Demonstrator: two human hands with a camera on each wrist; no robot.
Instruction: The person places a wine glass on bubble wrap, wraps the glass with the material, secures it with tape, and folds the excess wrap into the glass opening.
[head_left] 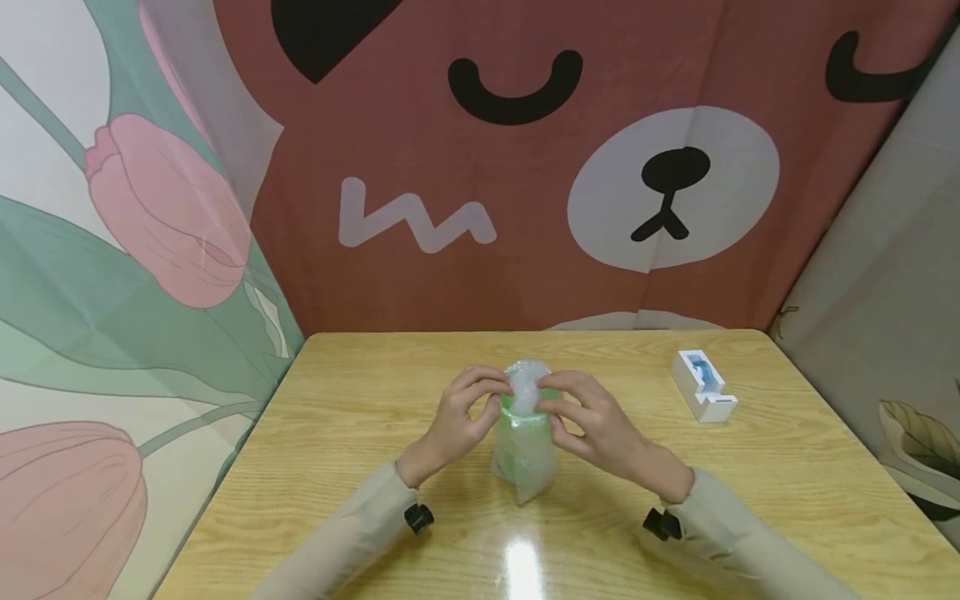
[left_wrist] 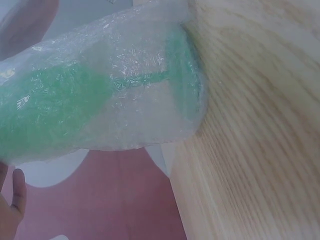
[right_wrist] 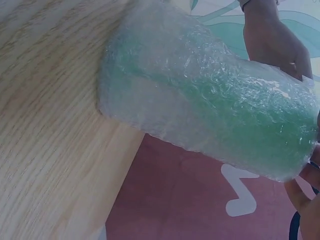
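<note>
A green stemmed glass stands upright on the table, wrapped in clear bubble wrap [head_left: 527, 454]. Through the film, the left wrist view shows its green bowl [left_wrist: 60, 102], thin stem [left_wrist: 142, 79] and wide foot [left_wrist: 184, 75]. At the top of the bundle, my left hand [head_left: 459, 414] pinches the wrap's left edge between thumb and fingers. Opposite it, my right hand [head_left: 602, 427] pinches the gathered wrap from the right, fingers bent. The fingertips are partly hidden by the film. In the right wrist view the wrap [right_wrist: 200, 95] looks crinkled and shiny.
A white tape dispenser [head_left: 703, 386] with a blue core stands at the back right of the wooden table [head_left: 360, 400]. Printed cloth [head_left: 420, 283] hangs behind the table's far edge and along both sides.
</note>
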